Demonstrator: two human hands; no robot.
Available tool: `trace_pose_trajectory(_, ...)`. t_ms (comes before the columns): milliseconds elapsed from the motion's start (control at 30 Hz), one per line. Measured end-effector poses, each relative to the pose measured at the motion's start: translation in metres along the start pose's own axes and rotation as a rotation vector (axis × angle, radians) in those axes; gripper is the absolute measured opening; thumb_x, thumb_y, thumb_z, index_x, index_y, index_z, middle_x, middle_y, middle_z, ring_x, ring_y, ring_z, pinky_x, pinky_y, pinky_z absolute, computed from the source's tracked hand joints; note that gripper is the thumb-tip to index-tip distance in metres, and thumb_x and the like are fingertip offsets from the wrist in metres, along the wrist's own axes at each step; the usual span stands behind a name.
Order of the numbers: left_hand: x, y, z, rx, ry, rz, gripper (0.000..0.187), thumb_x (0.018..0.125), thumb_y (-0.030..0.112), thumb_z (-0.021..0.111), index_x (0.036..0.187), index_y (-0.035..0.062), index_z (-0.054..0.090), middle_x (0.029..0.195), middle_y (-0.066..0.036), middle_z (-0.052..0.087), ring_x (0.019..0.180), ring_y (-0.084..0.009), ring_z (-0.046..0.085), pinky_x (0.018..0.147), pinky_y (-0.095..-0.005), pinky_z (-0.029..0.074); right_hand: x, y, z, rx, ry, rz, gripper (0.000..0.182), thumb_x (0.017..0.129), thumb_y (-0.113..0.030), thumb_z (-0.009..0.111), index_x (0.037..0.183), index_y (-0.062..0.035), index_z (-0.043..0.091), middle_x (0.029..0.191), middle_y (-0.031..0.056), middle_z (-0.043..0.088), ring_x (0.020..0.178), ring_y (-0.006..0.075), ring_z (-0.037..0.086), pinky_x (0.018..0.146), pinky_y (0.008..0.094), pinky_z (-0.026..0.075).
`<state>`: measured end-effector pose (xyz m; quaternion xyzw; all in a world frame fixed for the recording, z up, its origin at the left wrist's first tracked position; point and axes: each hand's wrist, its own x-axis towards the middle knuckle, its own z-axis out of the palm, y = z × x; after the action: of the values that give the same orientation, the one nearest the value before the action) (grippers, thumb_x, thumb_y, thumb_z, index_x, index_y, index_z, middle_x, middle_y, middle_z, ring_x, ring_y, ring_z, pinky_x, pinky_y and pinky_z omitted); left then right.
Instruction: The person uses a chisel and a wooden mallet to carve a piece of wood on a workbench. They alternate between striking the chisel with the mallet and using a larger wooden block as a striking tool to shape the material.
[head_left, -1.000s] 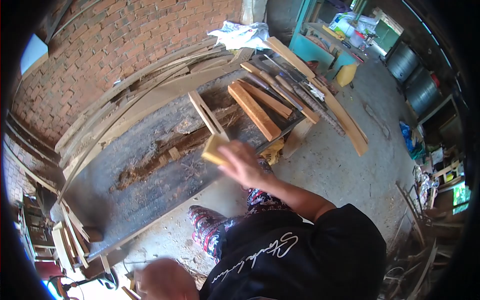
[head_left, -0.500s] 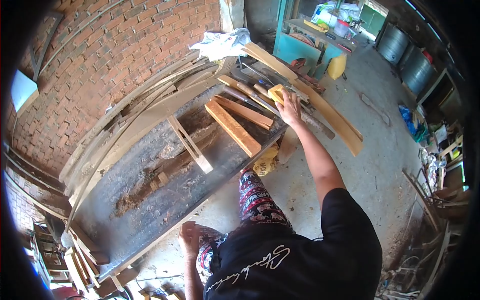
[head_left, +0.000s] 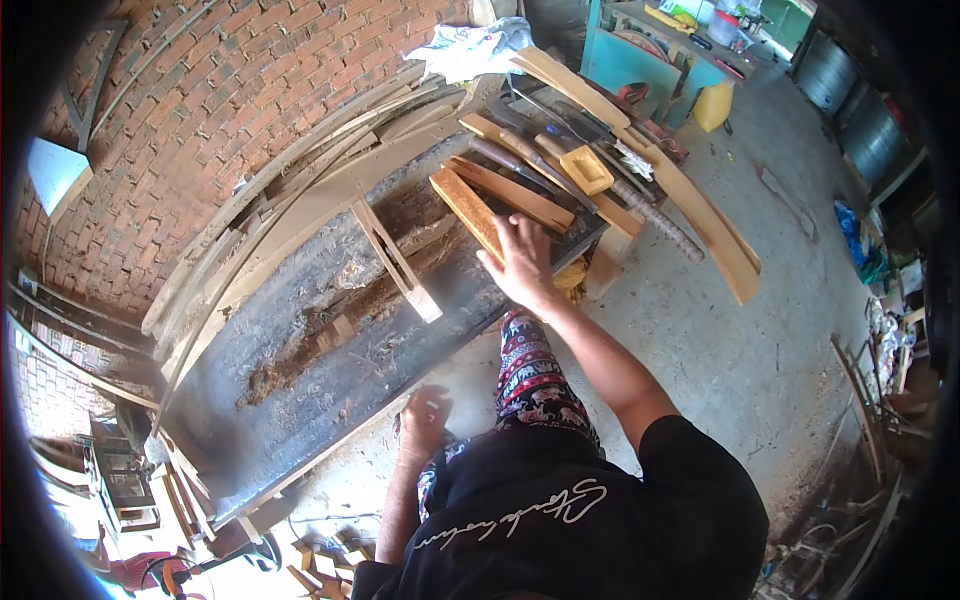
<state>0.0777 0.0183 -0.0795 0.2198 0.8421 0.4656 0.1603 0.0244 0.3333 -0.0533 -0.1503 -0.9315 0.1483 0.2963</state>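
Observation:
My right hand (head_left: 521,262) is over the near end of an orange-brown wooden block (head_left: 466,208), its fingers spread and touching or nearly touching it. A second reddish wooden piece (head_left: 520,194) lies just beyond. A small yellow wooden box-shaped piece (head_left: 586,171) rests on the tools at the bench's far end. Left of my right hand lies a slotted wooden piece (head_left: 388,253) across the worn hollow of the dark bench (head_left: 330,375). Low beside the bench's near edge is my left hand (head_left: 425,418), its fingers loosely bent and apart, with nothing visible in it.
Chisels with wooden handles (head_left: 505,160) and long boards (head_left: 690,190) lie at the bench's far end. Thin strips (head_left: 300,160) line the brick wall (head_left: 240,110). Wood offcuts (head_left: 325,570) are on the floor, with metal drums (head_left: 828,75) far right.
My right hand has let go of the yellow box-shaped piece and moved back toward me to the orange-brown block. The view has shifted slightly. My left hand stays low beside the bench.

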Motion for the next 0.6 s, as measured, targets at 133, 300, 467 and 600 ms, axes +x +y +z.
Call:
trace_pose_trajectory(133,0.013,0.015,0.002,-0.010,-0.002,0.072,0.020,0.086,0.012,0.068,0.105,0.0057,0.066,0.084,-0.005,0.064,0.069,-0.0111,0.058,0.061,-0.0266,0.047,-0.003,-0.016,0.004,-0.202,-0.264,0.090,0.062,0.090,-0.024,0.062,0.145,-0.0119,0.037,0.130,0.0226,0.047,0.118,0.0360,0.048,0.094,0.0510,0.042)
trace_pose_trajectory(300,0.003,0.011,0.000,-0.053,0.046,0.103,0.019,0.086,0.012,0.068,0.104,0.0054,0.066,0.083,-0.003,0.063,0.065,-0.0106,0.056,0.059,-0.0259,0.046,-0.003,-0.008,0.016,-0.267,-0.277,0.073,0.065,0.091,-0.021,0.059,0.149,-0.0121,0.032,0.125,0.0242,0.046,0.112,0.0382,0.051,0.091,0.0514,0.043)
trace_pose_trajectory(467,-0.031,-0.036,-0.003,-0.002,0.081,-0.006,0.019,0.084,0.013,0.069,0.101,0.0040,0.066,0.088,-0.008,0.067,0.068,-0.0173,0.063,0.062,-0.0302,0.051,0.003,-0.018,-0.005,-0.168,-0.375,0.118,0.055,0.095,-0.024,0.054,0.145,-0.0105,0.037,0.126,0.0240,0.049,0.115,0.0373,0.051,0.096,0.0507,0.041)
trace_pose_trajectory(600,-0.057,-0.073,-0.016,-0.007,0.136,-0.072,0.018,0.085,0.012,0.069,0.101,0.0035,0.067,0.091,-0.008,0.069,0.074,-0.0148,0.065,0.067,-0.0281,0.052,0.036,0.032,0.022,-0.059,-0.170,0.158,0.054,0.100,-0.037,0.047,0.141,-0.0029,0.040,0.128,0.0216,0.050,0.120,0.0378,0.047,0.105,0.0548,0.036)
